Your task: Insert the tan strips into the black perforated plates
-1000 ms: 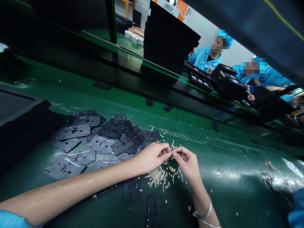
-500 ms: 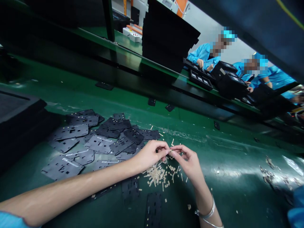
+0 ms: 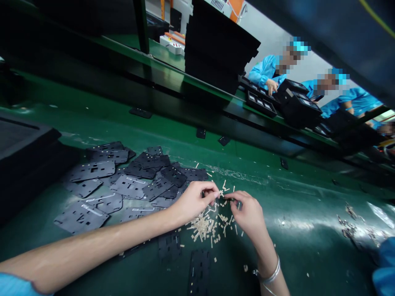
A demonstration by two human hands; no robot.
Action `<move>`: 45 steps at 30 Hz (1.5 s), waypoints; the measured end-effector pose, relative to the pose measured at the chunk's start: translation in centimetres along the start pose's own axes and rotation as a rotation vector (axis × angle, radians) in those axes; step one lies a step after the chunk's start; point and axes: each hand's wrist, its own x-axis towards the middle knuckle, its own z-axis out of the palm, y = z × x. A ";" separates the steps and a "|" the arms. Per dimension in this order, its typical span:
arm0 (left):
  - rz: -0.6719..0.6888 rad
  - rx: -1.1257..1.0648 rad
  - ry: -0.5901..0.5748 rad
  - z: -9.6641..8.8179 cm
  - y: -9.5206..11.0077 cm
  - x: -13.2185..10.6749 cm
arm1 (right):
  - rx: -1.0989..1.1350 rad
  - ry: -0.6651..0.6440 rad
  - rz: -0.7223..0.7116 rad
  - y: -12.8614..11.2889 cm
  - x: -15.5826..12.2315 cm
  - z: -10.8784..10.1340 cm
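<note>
A tiny pale strip (image 3: pixel 221 193) sits at the fingertips of the left hand (image 3: pixel 196 202), whose thumb and index finger are drawn together and appear to grip it. The right hand (image 3: pixel 251 214) lies just beyond, its index finger pointing back toward the strip with a small gap between; the thumb hangs apart from that finger, and I cannot tell whether anything is held in the shadow under it. So the strip lies between the two sets of fingertips, nearer the left hand, and is too small for its long axis to be read. On the wearer's side of the fingertips, between the forearms, a loose pile of pale strips (image 3: pixel 203 227) lies at mixed angles on the green table (image 3: pixel 296 250). Flat black plates (image 3: pixel 131 187) overlap in a heap beyond the left forearm, which hides part of them, and another black plate (image 3: pixel 199 271) is cut off by the bottom edge. Far to the right, a cluster of shiny bits (image 3: pixel 348 230) is too blurred to name. Across the bench, co-workers in blue (image 3: pixel 261 72) are partly hidden by dark boxes (image 3: pixel 296 107).
</note>
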 end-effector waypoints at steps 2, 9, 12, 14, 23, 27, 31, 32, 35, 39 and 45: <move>0.011 -0.015 -0.003 0.1 0.0 -0.1 | -0.038 0.129 -0.095 -0.2 -0.2 0.0; 0.111 0.104 0.024 0.3 0.0 -0.4 | 0.127 0.355 -0.212 -1.9 -1.1 0.5; 0.153 0.157 0.051 0.3 -0.1 -0.4 | 0.041 0.361 -0.186 -1.6 -1.0 0.4; 0.173 0.187 0.068 0.3 -0.3 -0.4 | 0.065 0.355 -0.165 -1.4 -1.0 0.4; 0.451 0.497 0.077 0.4 -0.7 -0.9 | 0.289 0.264 -0.185 -2.1 -1.3 0.7; 0.523 0.628 0.069 0.4 -0.9 -0.8 | 0.304 0.241 -0.196 -1.9 -1.3 0.6; 0.534 0.689 0.041 0.4 -1.2 -0.8 | 0.243 0.258 -0.239 -2.2 -1.2 0.8; 0.524 0.670 0.041 0.4 -1.2 -0.8 | 0.219 0.276 -0.257 -2.3 -1.2 0.8; 0.415 0.477 0.037 0.4 -0.7 -0.7 | 0.152 0.354 -0.285 -2.2 -1.1 0.9; 0.142 0.128 0.022 0.0 0.3 -0.5 | 0.080 0.402 -0.229 -1.5 -0.8 0.8; 0.084 0.078 0.059 -0.1 0.4 -0.4 | 0.113 0.380 -0.390 -2.3 -1.2 1.0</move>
